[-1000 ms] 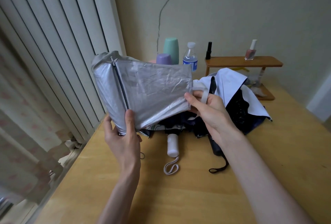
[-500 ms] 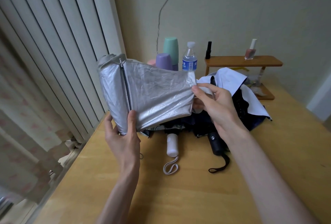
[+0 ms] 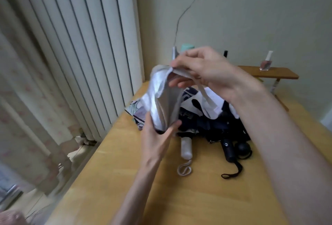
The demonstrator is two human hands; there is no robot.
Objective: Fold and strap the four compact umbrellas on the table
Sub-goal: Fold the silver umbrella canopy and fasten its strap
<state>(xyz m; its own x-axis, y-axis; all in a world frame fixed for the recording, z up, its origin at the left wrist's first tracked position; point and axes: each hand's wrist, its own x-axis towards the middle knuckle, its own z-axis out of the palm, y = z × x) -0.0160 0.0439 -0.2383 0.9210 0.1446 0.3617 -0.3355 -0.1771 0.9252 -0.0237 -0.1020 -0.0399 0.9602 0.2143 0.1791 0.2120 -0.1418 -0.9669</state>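
Single view. Head-worn wide-angle camera, at the near edge of the table (image 3: 111, 179), faced forward and down toward the far edge and the wall (image 3: 242, 12). Close range: left hand (image 3: 154, 140), right hand (image 3: 212, 73) and silver umbrella (image 3: 161, 102) sat mid-frame, near the lens. Table's left edge ran diagonally up the frame beside vertical blinds (image 3: 80, 45).

**Flat panel now a narrow bundle**

My right hand (image 3: 206, 73) has swung up and across to pinch the top of the silver umbrella (image 3: 161, 102). The canopy, spread wide a moment ago, is now gathered narrow above my left hand (image 3: 156, 138).
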